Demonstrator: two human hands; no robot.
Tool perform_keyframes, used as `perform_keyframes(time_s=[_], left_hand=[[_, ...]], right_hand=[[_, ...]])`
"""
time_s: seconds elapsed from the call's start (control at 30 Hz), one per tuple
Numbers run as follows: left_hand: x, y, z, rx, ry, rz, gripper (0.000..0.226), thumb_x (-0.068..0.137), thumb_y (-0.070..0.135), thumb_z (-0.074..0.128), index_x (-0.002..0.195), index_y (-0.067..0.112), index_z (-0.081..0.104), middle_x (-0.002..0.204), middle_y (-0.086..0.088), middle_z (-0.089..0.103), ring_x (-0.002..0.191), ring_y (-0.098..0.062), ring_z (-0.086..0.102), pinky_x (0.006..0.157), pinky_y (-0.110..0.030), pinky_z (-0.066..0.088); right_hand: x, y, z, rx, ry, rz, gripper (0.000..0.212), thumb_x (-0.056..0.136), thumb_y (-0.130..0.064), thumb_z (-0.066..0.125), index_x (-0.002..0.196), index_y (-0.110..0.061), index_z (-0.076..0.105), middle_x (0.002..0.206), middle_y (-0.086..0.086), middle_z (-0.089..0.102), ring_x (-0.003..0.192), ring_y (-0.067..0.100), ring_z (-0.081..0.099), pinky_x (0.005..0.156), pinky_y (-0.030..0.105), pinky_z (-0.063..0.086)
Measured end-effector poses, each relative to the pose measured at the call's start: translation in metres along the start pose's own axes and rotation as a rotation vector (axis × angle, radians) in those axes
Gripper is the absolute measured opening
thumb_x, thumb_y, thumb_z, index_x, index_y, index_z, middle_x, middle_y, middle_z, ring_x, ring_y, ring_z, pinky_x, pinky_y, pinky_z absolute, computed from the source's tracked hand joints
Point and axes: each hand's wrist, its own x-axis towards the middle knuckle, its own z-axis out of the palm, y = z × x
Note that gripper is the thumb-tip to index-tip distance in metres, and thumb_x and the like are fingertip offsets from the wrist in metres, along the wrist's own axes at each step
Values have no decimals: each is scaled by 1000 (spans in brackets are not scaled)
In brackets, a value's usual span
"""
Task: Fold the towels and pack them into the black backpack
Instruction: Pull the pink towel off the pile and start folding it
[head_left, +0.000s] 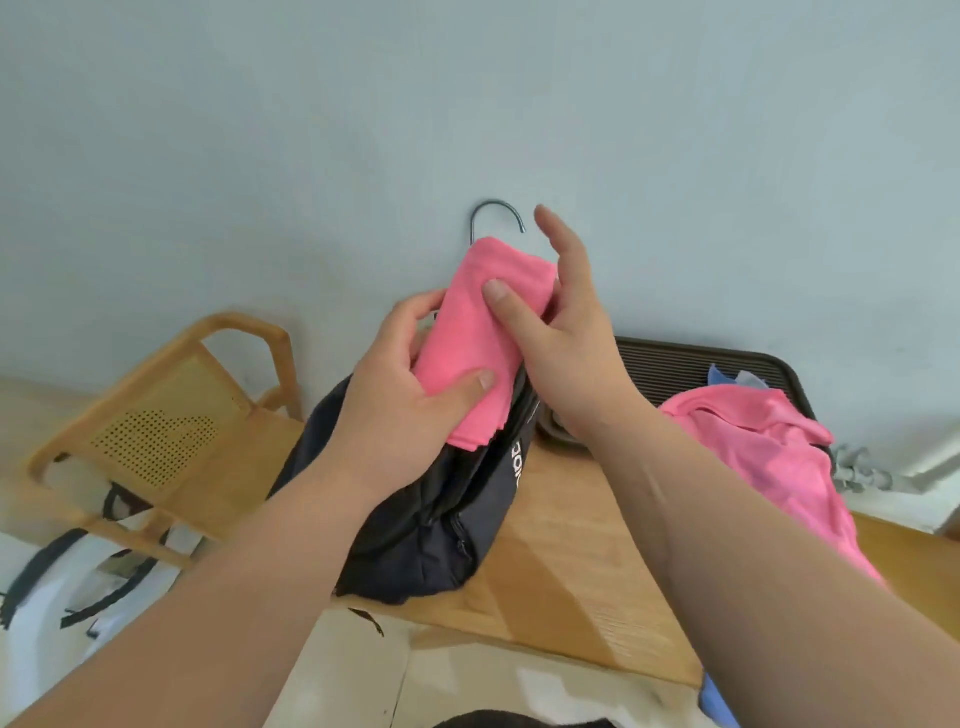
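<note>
Head view: left hand (400, 395) grips folded pink towel (478, 332), whose lower end sits at the mouth of black backpack (431, 530) on table (571, 545). Right hand (561, 343): thumb on towel, index raised, other fingers hidden behind; cannot tell if pinching.

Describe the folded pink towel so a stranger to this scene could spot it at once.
Find the light wooden table and the black fabric backpack on it. Over the backpack's top, the left hand and right hand hold a folded pink towel. The other pink towel lies crumpled, unheld, further right.
</note>
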Motion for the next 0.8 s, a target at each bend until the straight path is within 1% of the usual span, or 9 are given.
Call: perform_keyframes(time_s=[0.17,0.3,0.4,0.47,0.5,0.57,0.63,0.7,0.8], left_hand=[[22,-22,-61,-82,-59,-126,60,77,17,86,122,42,55,101,4,74,90,-13,73,81,-39,62],[41,-44,-89,-157,12,-235,75,61,31,91,127,30,57,112,-3,69,97,-20,72,76,-37,62],[54,-60,-99,-244,123,-282,69,70,20,89,129,26,55,116,-5,64,99,-20,71,74,-36,61],[60,-68,-105,-297,176,-309,67,76,10,84,134,22,52,115,-3,61,96,-15,69,68,-28,59],[62,-71,-108,-294,182,-315,66,78,8,82,135,21,51,115,-2,60,96,-14,69,65,-25,58],[68,-79,-115,-244,173,-311,64,80,6,81,135,21,51,117,-3,60,99,-17,67,63,-23,58],[76,-88,-120,-191,171,-300,63,79,7,82,133,23,53,120,-6,59,104,-21,66,68,-29,59],[85,-97,-119,-161,164,-293,62,78,9,84,131,24,54,122,-6,59,106,-23,65,75,-36,60],[97,-109,-113,-95,111,-287,58,79,13,85,127,27,56,122,-1,58,107,-21,63,80,-42,61]], right_hand=[[12,-8,45,-13,-44,90,67,89,-24,70,142,-51,41,118,-1,65,109,14,65,97,44,55],[28,-6,65,-35,-122,205,70,78,-22,71,133,-58,47,121,-2,60,110,21,65,89,50,59],[36,1,84,-25,-100,222,70,79,-14,68,136,-51,51,117,-14,57,109,16,64,88,47,59],[40,7,95,-93,-108,225,74,83,-9,63,143,-48,43,113,-10,56,103,23,64,88,48,58],[43,10,100,-152,-149,223,78,85,-8,61,147,-48,37,119,-3,56,105,28,62,90,46,57],[50,18,108,-303,-263,206,80,87,-9,59,151,-47,30,132,5,48,106,27,59,86,31,54],[55,27,114,-402,-341,199,69,89,-10,58,146,-44,39,133,6,44,105,21,57,79,18,46],[60,37,116,-437,-347,229,55,88,-11,58,135,-40,52,131,6,46,101,20,59,75,17,45],[62,47,115,-488,-293,300,48,87,-14,58,129,-36,55,128,5,46,93,19,61,72,22,50]])
